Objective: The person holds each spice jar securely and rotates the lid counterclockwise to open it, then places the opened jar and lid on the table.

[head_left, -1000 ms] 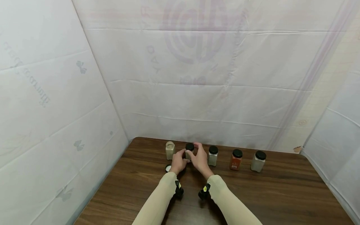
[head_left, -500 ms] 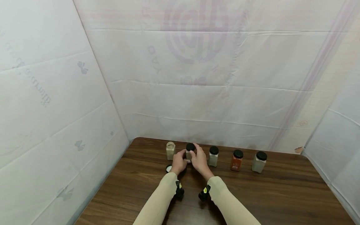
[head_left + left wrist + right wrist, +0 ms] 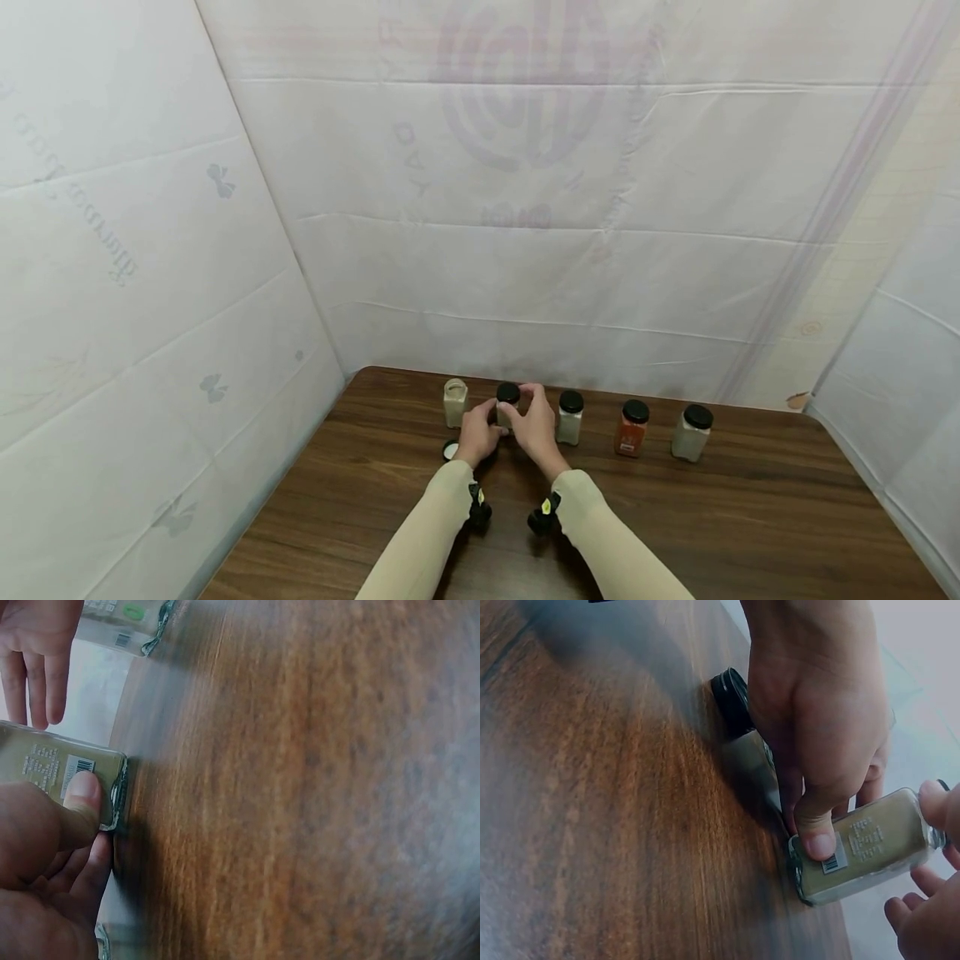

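My left hand (image 3: pixel 476 433) grips the lower part of a square glass spice jar (image 3: pixel 874 844) with pale greenish-tan contents. Its thumb presses beside a barcode label (image 3: pixel 834 855) near the base. The jar stands upright on the table and wears a black lid (image 3: pixel 507 392). My right hand (image 3: pixel 534 425) is around the top of this jar, thumb close to the lid. In the right wrist view its other fingers (image 3: pixel 911 904) are spread away from the lid. The left wrist view shows those fingers (image 3: pixel 56 686) extended beside the jar.
Left of the held jar stands a lidless jar (image 3: pixel 454 405), with a loose black lid (image 3: pixel 450 450) lying in front. To the right are a pale jar (image 3: pixel 569 419), a red-orange jar (image 3: pixel 630 432) and another pale jar (image 3: pixel 689 435), all black-lidded. A white sheet wall (image 3: pixel 487 275) borders the brown table (image 3: pixel 712 517).
My right hand's fingers first came in closer round the lid, then spread away from it again. My left hand keeps its hold, and the jar stays in place.
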`<act>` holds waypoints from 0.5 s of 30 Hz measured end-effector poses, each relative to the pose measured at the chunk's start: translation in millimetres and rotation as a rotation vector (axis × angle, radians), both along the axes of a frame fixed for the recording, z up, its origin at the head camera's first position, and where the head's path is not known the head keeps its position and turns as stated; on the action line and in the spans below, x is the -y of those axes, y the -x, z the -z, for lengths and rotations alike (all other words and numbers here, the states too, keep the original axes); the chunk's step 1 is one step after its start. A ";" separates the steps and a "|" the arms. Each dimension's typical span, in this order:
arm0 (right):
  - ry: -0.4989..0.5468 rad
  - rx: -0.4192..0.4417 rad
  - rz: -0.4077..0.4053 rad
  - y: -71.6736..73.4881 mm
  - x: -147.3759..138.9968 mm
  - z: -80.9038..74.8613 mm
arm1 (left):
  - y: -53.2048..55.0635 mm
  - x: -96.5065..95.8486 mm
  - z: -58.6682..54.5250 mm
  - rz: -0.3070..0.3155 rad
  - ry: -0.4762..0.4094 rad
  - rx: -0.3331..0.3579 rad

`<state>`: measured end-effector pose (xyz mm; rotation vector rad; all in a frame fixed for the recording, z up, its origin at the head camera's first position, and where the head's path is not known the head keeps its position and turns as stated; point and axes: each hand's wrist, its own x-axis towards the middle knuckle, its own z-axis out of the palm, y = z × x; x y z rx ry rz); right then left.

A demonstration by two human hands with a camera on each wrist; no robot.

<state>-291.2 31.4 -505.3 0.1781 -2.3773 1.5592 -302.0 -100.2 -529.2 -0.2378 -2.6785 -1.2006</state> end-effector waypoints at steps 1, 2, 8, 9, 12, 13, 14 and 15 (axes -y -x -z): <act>-0.003 0.006 -0.003 -0.2 0.2 -0.2 | 0.2 0.0 0.3 -0.001 -0.002 0.003; -0.012 0.007 -0.008 -0.4 0.3 -0.2 | 0.6 0.1 0.7 -0.002 -0.005 0.006; -0.022 0.027 -0.066 -1.1 0.6 -1.5 | 1.8 0.5 -0.9 -0.010 -0.016 0.003; -0.006 0.031 -0.068 -1.5 0.7 -1.5 | 1.8 0.5 -1.3 -0.011 -0.015 0.001; 0.032 0.029 -0.061 -2.2 0.6 0.1 | 1.3 0.1 -1.6 -0.011 -0.015 0.008; 0.042 0.025 -0.057 -2.2 0.4 1.0 | 1.1 0.1 -1.6 -0.011 -0.016 0.013; 0.049 0.020 -0.053 -2.1 0.2 1.5 | 0.8 -0.1 -1.8 -0.013 -0.017 0.017; 0.054 0.014 -0.051 -1.8 -0.1 1.9 | 0.9 -0.2 -1.7 -0.016 -0.019 0.022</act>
